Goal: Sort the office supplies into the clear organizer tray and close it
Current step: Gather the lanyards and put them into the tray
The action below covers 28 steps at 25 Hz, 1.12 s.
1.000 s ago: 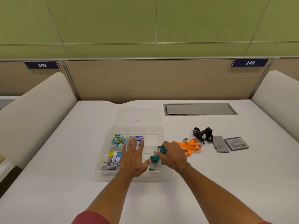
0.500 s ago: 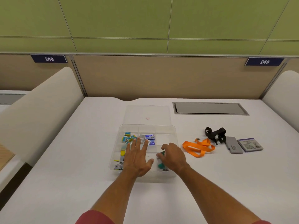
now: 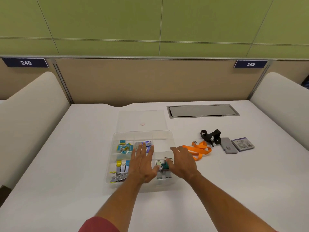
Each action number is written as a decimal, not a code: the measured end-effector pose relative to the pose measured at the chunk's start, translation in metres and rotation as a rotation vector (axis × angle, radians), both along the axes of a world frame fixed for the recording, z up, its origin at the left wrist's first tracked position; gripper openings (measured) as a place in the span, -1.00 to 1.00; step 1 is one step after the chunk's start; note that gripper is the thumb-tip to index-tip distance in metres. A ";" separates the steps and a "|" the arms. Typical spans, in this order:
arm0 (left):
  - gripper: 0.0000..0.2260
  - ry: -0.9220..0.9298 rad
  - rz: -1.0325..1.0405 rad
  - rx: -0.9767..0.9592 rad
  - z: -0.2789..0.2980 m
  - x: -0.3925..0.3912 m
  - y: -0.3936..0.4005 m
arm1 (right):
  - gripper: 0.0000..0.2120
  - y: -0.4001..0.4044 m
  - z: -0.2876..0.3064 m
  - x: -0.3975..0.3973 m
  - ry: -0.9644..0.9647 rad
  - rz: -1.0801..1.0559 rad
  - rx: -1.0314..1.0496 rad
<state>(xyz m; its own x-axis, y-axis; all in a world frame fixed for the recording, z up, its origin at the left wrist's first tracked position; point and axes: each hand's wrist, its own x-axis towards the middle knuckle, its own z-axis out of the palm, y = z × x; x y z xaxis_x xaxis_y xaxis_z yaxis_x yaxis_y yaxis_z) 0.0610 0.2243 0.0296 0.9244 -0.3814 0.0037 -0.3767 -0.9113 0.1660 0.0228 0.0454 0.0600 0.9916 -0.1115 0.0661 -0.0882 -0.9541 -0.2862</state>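
- Task is sitting partway, by the look of it: the clear organizer tray is lying open on the white desk, several compartments are holding items, four items are waiting outside it, and closing is not yet done.
- The clear lid is lying flat on the desk just behind the tray, touching or nearly touching its far edge; cannot tell whether it is hinged.
- Left hand is hovering over the tray's middle, fingers straight and spread, holding nothing.
- Right hand is hovering over the tray's right side, fingers relaxed and released, gripping nothing; whether it is touching the rim is unclear.
- Waiting right of the tray, near to far: orange lanyard just beside the right hand, black strap, grey case, purple-edged card pack.
- Tray contents, front right compartment: teal and silver clips between the two hands.
- Front left: sticky flag tabs, with silver metal clips in front of them.
- Back left: small teal and yellow boxes.
- Back middle: small blue and white boxes, partly hidden by the left fingertips.
- Back right compartment is looking empty.
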 end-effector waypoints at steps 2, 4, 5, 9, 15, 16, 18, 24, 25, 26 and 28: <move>-0.24 0.003 -0.032 0.003 0.002 0.002 -0.009 | -0.43 -0.009 -0.001 -0.004 0.014 -0.026 -0.021; -0.25 0.006 -0.060 0.003 0.004 0.005 -0.019 | -0.42 -0.019 -0.001 -0.009 0.025 -0.052 -0.043; -0.24 0.003 -0.073 0.005 0.006 0.006 -0.025 | -0.41 -0.025 -0.002 -0.012 0.029 -0.066 -0.051; -0.23 -0.007 -0.122 0.008 0.010 0.011 -0.052 | -0.43 -0.051 -0.004 -0.019 0.052 -0.130 -0.086; -0.21 0.022 -0.142 0.030 0.008 0.016 -0.096 | -0.36 -0.094 -0.009 -0.018 0.077 -0.172 -0.069; -0.20 0.029 -0.142 0.035 0.007 0.017 -0.104 | -0.36 -0.101 -0.010 -0.017 0.080 -0.173 -0.065; -0.19 0.044 -0.144 0.044 0.006 0.020 -0.120 | -0.37 -0.117 -0.011 -0.013 0.095 -0.179 -0.062; -0.16 0.114 -0.154 -0.015 0.001 0.024 -0.168 | -0.31 -0.164 -0.018 0.000 0.109 -0.186 -0.039; -0.16 0.140 -0.151 -0.023 0.001 0.026 -0.176 | -0.30 -0.171 -0.019 0.002 0.112 -0.190 -0.037; -0.16 0.170 -0.146 -0.030 0.000 0.027 -0.185 | -0.30 -0.177 -0.020 0.003 0.118 -0.197 -0.036; -0.15 0.226 -0.132 -0.034 -0.001 0.030 -0.201 | -0.30 -0.190 -0.022 0.006 0.124 -0.206 -0.035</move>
